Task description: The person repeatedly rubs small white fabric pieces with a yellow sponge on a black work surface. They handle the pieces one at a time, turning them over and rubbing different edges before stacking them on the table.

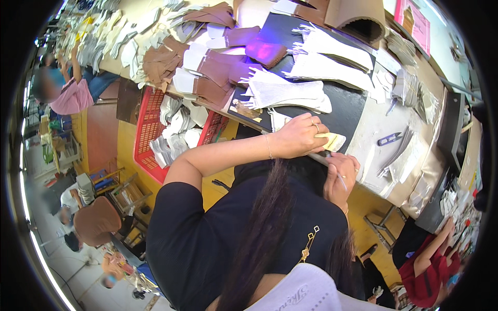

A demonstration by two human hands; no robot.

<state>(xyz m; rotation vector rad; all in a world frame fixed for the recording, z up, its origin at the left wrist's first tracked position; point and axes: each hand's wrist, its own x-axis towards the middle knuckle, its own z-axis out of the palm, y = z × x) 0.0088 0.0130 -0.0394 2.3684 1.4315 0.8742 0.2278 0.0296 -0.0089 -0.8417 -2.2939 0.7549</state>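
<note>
In the head view, a yellow piece (333,141) is pinched by the fingers of the left hand (296,136) at the table's (369,136) near edge. The right hand (342,176) is held just beside it, fingers curled; whether the thin pale thing (342,182) there is gripped cannot be told. White gloves (293,95) are laid out beyond the left hand, and blue snips (389,139) are seen to the right.

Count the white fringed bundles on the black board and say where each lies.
3: the far bundle, the middle bundle just nearer, and the near bundle, closest to the left hand, all on the black board. Others may be hidden underneath.
</note>
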